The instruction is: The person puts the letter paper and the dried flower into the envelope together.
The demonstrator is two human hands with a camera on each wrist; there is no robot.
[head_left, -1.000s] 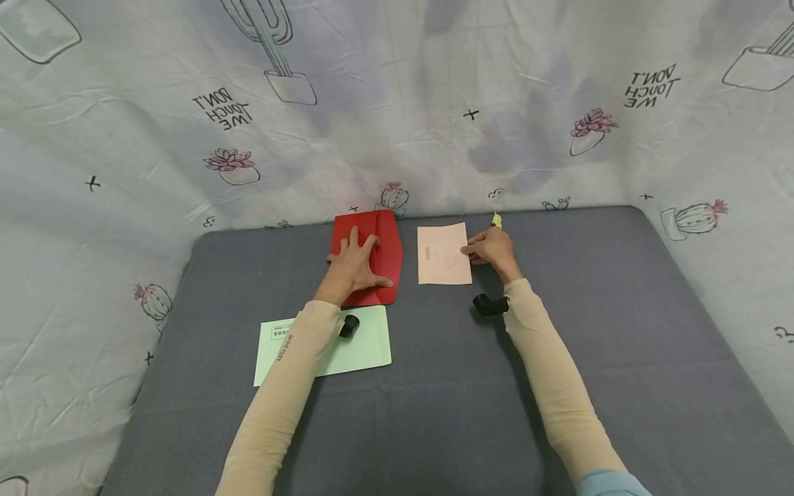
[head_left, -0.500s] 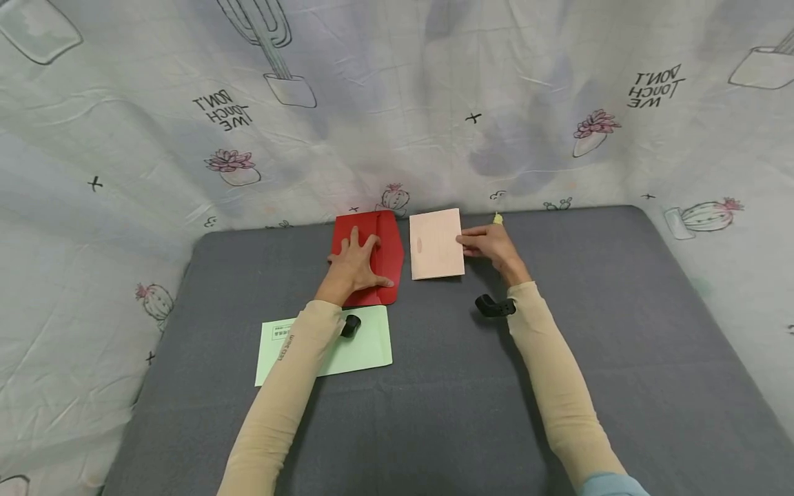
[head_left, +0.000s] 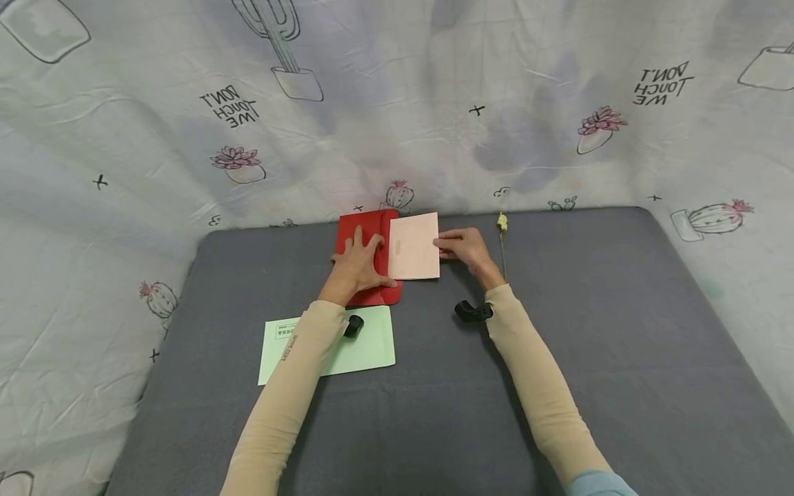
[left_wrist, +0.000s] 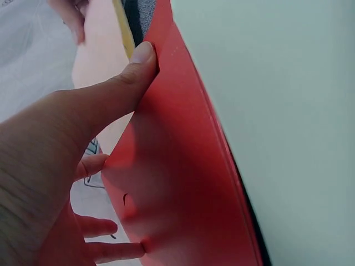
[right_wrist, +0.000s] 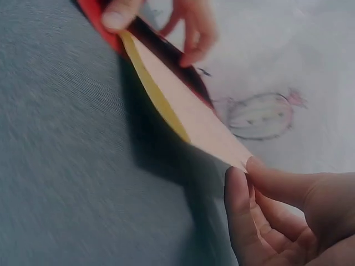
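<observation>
A red envelope (head_left: 358, 222) lies at the back of the table with its flap towards the right. My left hand (head_left: 356, 267) presses on it with spread fingers, the thumb near the flap side. In the left wrist view the thumb (left_wrist: 113, 94) lies along the envelope's edge. At its right edge, my right hand (head_left: 465, 249) pinches a pale pink folded card (head_left: 414, 246) between thumb and fingers. The card's left side overlaps the envelope's flap. A yellow inner side of the card shows in the right wrist view, where the card (right_wrist: 183, 111) tilts above the table.
A light green envelope (head_left: 371, 344) with a printed box lies under my left forearm. Right of my right hand lies a yellow flower (head_left: 502, 222) on a thin stem. The grey table (head_left: 434, 413) ends at a patterned cloth backdrop (head_left: 434, 151).
My right hand has lifted the pink card and carried it left onto the red envelope's flap side. More of the yellow flower shows. My left hand has stayed on the envelope.
</observation>
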